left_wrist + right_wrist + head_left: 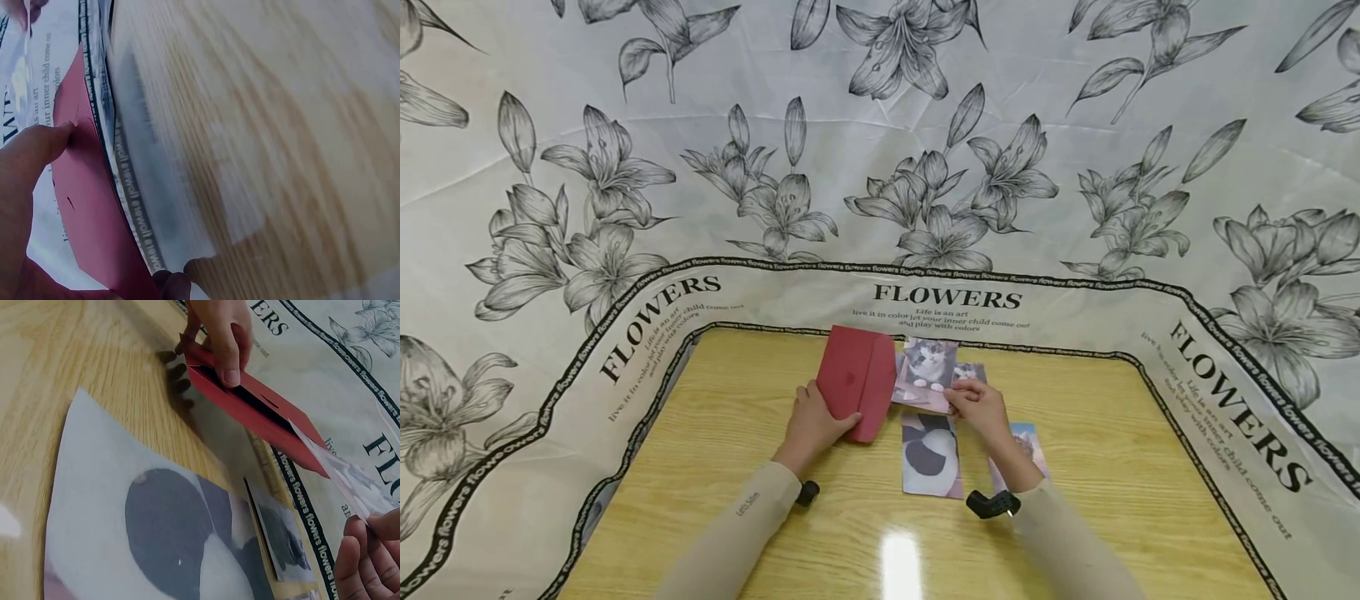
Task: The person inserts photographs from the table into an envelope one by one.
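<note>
A red envelope [844, 377] is tilted up off the table, gripped along its lower left side by my left hand [816, 427]. In the left wrist view, the thumb [47, 140] presses on the face of the envelope [94, 194]. My right hand [983, 414] pinches a cat photo card [929, 367] by its lower right corner. From the right wrist view, the card [356, 481] is seen nearly edge-on, its corner right at the open mouth of the envelope [269, 434].
A grey-and-white picture card [931, 458] lies on the wooden table [737, 400] below the envelope. Another cat card [976, 371] shows behind the right hand, and a pink-and-blue card [1026, 442] is partly under the right forearm. Flower-printed cloth [947, 308] borders the table.
</note>
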A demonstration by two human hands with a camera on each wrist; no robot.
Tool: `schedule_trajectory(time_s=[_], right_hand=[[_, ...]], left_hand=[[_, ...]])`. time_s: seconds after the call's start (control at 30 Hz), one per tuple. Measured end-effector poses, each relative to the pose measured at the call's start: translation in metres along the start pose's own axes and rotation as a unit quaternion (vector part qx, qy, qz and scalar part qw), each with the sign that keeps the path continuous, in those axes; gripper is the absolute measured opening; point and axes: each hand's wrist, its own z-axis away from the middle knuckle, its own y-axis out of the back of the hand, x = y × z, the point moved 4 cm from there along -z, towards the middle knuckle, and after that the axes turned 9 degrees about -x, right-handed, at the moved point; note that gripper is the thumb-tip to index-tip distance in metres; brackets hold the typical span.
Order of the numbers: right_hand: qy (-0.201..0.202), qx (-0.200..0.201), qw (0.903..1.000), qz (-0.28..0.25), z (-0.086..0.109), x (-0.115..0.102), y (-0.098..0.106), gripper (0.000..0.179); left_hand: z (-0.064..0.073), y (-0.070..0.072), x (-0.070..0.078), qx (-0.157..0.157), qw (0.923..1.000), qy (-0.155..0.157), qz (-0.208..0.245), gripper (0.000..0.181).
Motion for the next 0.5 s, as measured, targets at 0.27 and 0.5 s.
schedule_trajectory(time_s=[0.27,0.5], right_hand=[[-0.008,-0.006,0.9998,0.015,-0.012,-0.004,-0.024,0.027],[-0.003,-0.015,0.9999,0.008,-0.023,-0.003,-0.037,0.028]], left_hand=[[0.002,-0.003,0.003,0.001,1.0,0.007,-0.001,0.111],[0.004,-0.005,0.005,0.002,1.0,0.005,0.002,0.113]])
